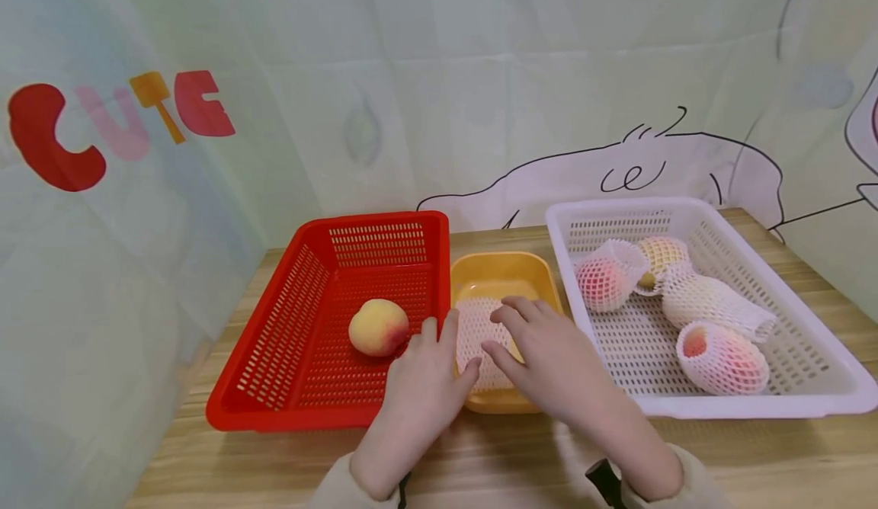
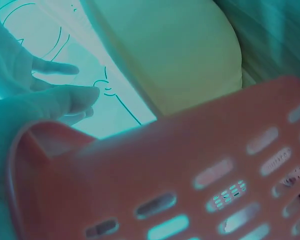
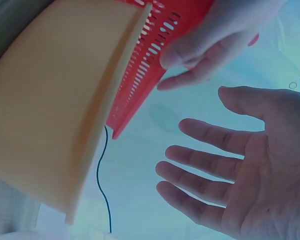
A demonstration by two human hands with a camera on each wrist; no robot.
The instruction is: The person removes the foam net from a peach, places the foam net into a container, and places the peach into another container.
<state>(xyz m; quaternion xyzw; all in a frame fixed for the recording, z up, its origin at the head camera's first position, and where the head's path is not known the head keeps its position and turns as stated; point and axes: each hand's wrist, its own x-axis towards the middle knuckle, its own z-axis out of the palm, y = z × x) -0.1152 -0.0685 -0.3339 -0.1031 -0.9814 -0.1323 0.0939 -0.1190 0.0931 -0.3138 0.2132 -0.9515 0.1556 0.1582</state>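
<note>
My left hand (image 1: 421, 376) is over the right wall of the red basket (image 1: 322, 417), its fingers spread and nothing held. A single bare peach (image 1: 377, 328) lies in that basket, just beyond the fingertips. Above the yellow tray (image 1: 507, 259), my right hand (image 1: 559, 356) hovers with fingers apart. Its palm shows bare in the right wrist view. Between the two hands, a white-pink foam net (image 1: 483, 341) lies in the tray, partly covered by the right fingers in the head view.
On the right stands a white basket (image 1: 727, 406) with several fruits in foam nets, among them a pinkish one (image 1: 723, 360) near its front. All containers sit side by side on a wooden table (image 1: 507, 456). A printed curtain (image 1: 384, 97) hangs close behind them.
</note>
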